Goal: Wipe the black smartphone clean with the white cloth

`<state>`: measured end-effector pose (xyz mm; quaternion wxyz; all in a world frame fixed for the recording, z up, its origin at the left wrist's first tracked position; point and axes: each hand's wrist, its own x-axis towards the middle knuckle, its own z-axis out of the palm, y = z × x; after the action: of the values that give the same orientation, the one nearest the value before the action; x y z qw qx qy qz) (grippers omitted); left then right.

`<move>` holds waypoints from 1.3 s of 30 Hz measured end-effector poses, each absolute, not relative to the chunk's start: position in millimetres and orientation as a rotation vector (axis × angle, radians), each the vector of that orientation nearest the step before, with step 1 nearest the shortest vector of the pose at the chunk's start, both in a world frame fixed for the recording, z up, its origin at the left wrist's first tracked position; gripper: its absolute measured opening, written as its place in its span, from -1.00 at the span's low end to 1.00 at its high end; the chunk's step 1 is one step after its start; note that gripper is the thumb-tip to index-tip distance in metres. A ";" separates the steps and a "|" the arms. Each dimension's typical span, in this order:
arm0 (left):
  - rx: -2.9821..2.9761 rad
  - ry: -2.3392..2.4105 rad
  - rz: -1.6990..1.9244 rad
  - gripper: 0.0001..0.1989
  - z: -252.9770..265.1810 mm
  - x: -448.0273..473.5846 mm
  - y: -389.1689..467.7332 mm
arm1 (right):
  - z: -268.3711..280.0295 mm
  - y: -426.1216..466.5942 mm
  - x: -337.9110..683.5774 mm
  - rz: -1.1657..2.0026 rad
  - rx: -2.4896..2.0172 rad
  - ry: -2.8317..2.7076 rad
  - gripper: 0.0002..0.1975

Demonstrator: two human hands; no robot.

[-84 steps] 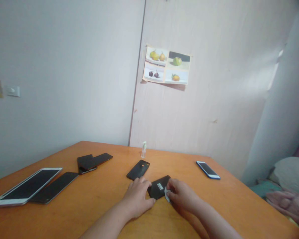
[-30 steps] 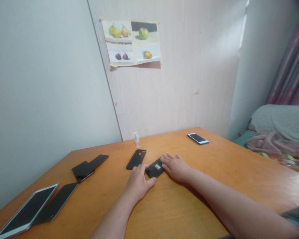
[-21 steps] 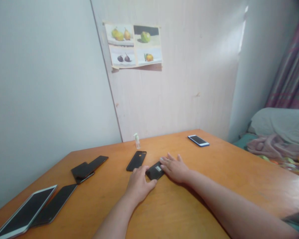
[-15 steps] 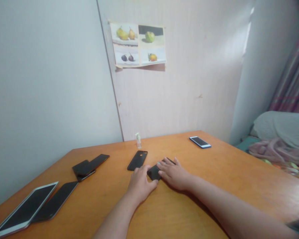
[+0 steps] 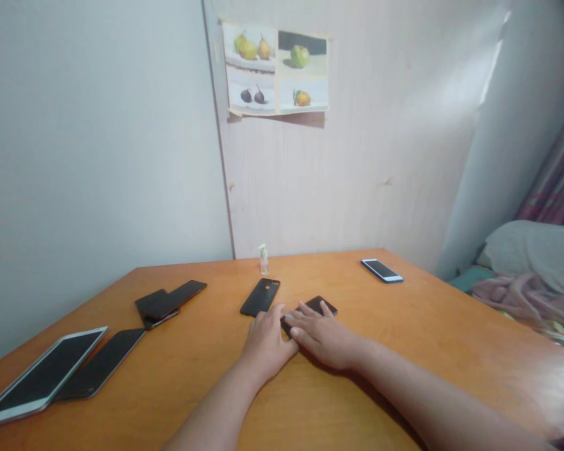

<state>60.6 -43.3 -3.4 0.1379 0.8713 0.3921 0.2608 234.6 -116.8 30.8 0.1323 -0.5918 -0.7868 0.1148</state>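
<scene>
A black smartphone lies flat on the wooden table, mostly covered by my hands. My left hand holds its near-left end, with the thumb on the near edge and the fingers on the far side. Across the phone's top lies my right hand, palm down with fingers stretched out. A small pale bit shows by the right fingertips, too small to name. Just beyond my left fingers is a black phone case with a camera cutout and a round hole.
On the wooden table, a white tablet overlaps a dark phone at left. Two more dark devices lie stacked behind them. A small clear pump bottle stands at the back; a blue-edged phone lies back right.
My right hand has slid left and toward me over the phone, uncovering more of its far-right end. My left hand stays at the near-left end. The view has shifted slightly.
</scene>
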 end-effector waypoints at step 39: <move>2.540 1.142 0.750 -0.26 0.1 61.4 -49.6 | 37.7 -129.7 261.9 0.134 -2.196 -2.222 -0.21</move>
<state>61.4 -49.6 0.1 0.1284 0.8734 0.3926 0.2579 261.9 -129.7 37.7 0.0073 -0.7023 -0.7106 0.0427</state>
